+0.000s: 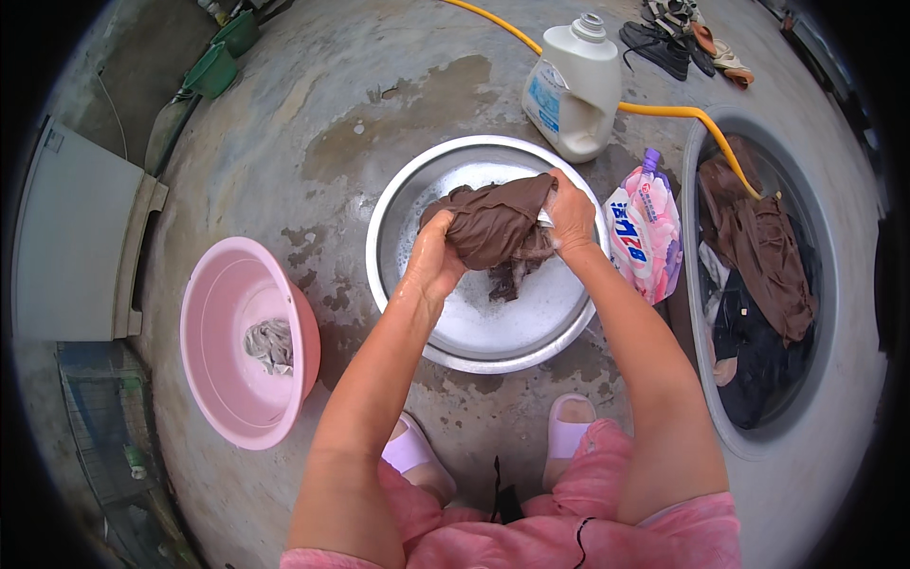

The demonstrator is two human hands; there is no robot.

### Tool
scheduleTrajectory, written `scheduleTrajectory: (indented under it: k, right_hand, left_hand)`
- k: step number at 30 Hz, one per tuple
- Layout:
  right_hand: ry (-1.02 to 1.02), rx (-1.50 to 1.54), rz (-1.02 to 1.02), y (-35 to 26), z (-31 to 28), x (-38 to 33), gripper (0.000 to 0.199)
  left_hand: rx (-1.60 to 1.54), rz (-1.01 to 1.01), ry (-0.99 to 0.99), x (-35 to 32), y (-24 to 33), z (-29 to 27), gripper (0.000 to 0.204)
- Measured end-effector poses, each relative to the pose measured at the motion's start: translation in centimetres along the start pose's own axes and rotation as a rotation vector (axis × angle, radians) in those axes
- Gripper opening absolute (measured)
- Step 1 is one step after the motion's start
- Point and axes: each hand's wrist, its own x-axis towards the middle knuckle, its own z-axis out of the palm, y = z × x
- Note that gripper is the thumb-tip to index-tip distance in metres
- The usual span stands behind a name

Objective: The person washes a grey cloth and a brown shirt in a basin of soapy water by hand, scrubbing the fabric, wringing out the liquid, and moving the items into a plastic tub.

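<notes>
A wet brown garment (pixel 495 226) is stretched between my two hands above a round metal basin (pixel 377 248). My left hand (pixel 434 258) grips its left side, thumb on top. At the garment's right end my right hand (pixel 571 211) is closed on the cloth, with a small white label beside the fingers. Part of the garment hangs down toward the foamy, whitish water in the basin. Which kind of garment it is, I cannot tell. Suds cling to the cloth near my right hand.
A pink basin (pixel 210 275) holding a grey cloth (pixel 270 344) stands at left. To the right are a white jug (pixel 578 90), a pink-and-purple detergent pouch (pixel 646 228) and a grey tub (pixel 706 379) of soaking clothes. A yellow hose (pixel 664 110) runs into the tub; shoes (pixel 678 38) lie beyond.
</notes>
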Motion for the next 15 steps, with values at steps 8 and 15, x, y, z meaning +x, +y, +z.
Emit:
scheduleTrajectory:
  k: [8, 15]
  right_hand:
    - [0.086, 0.186, -0.514, -1.8, -3.2, -1.8, 0.029]
    - [-1.232, 0.188, -0.08, -1.8, -0.9, -2.4, 0.05]
  left_hand:
    - [0.174, -0.257, 0.193, 2.0, 0.0, -7.1, 0.045]
    - [0.097, -0.369, 0.249, 2.7, -0.3, -7.3, 0.065]
